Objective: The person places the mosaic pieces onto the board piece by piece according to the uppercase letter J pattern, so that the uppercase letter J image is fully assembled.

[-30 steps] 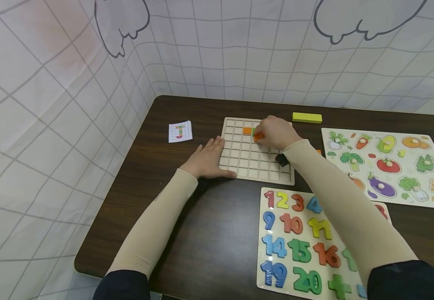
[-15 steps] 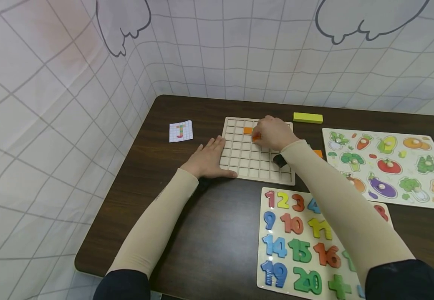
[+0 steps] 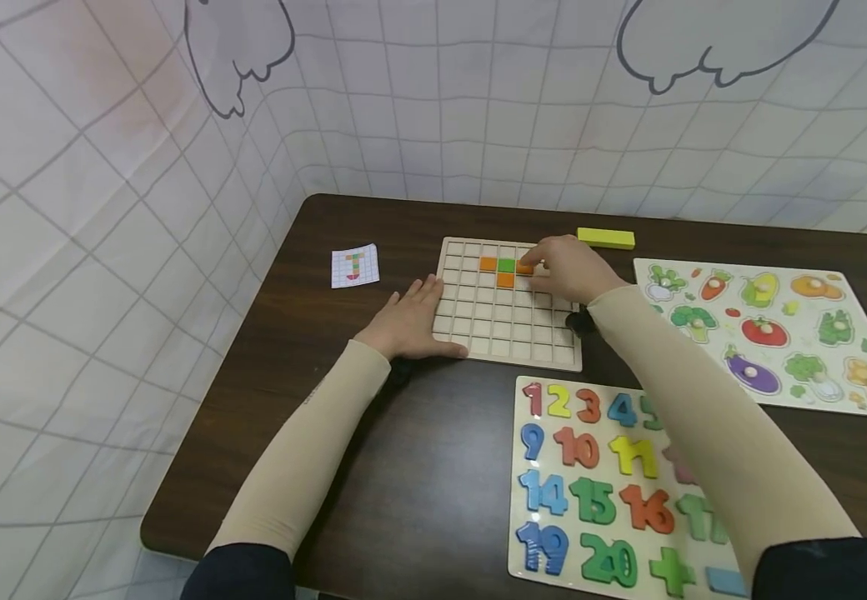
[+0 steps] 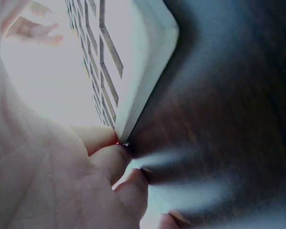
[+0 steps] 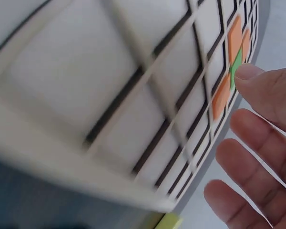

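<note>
A pale wooden grid board [image 3: 482, 328] lies on the dark table. Set in its upper rows are a green tile [image 3: 506, 265], an orange tile [image 3: 488, 264] to its left, another orange tile [image 3: 504, 281] below it and a third orange tile [image 3: 524, 268] to its right. My right hand [image 3: 570, 268] is over the board's upper right, fingertips at that third tile. In the right wrist view its fingers [image 5: 240, 164] are apart with nothing pinched between them. My left hand [image 3: 408, 320] rests flat against the board's left edge, fingers spread; the left wrist view shows fingers touching the rim.
A small card [image 3: 355, 266] with a coloured grid pattern lies left of the board. Behind is a yellow block [image 3: 606, 238]. To the right lies a vegetable puzzle board [image 3: 812, 327]; a number puzzle board [image 3: 573, 533] lies nearer, partly under the right sleeve. White cloth walls surround the table.
My right hand has shifted right, away from the orange tile it held, which now lies below the green one. The green tile and the right orange tile show again. My left hand stays put.
</note>
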{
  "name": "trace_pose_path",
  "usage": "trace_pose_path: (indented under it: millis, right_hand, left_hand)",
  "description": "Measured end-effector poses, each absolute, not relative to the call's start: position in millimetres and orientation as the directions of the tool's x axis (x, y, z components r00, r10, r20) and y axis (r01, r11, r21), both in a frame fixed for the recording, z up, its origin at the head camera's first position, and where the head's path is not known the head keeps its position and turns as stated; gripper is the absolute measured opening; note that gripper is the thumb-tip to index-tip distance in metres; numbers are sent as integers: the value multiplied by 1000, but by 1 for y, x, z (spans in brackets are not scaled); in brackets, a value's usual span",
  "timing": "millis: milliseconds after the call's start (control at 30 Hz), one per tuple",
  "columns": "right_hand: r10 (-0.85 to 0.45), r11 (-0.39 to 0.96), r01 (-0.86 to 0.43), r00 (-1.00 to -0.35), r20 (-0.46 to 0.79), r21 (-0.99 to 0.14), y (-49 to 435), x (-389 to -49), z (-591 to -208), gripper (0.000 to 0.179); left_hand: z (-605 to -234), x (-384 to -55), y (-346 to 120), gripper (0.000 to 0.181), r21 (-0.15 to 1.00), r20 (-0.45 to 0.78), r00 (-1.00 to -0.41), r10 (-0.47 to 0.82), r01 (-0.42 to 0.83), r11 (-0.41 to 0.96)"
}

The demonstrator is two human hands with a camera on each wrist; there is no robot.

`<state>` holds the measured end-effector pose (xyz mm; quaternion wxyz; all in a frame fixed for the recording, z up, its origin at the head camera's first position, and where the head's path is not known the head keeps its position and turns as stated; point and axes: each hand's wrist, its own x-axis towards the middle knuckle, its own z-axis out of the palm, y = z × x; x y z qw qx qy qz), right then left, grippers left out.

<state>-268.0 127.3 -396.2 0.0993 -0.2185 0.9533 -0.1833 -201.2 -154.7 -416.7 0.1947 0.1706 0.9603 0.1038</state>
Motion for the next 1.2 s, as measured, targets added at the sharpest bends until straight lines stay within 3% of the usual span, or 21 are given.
trace_pose_path:
  millis: [567,767,1200]
  right_hand:
    - [-402,892,-335,-895,-193,-303,206,-247,-393,40]
    - [-387,909,-327,-892,-235,-258,217,-242,-394,40]
    - [-421,896,-371,-885,-200,-245,218,-243,-393,33]
  left_hand:
    - [-415,-201,-156,126,287,-327,-869,373,285,915]
    - [-416,-201,-154,126,285,-330,-864,379,292,913]
    - [-416,-202,-154,126,289,-326,-866,378,289,913]
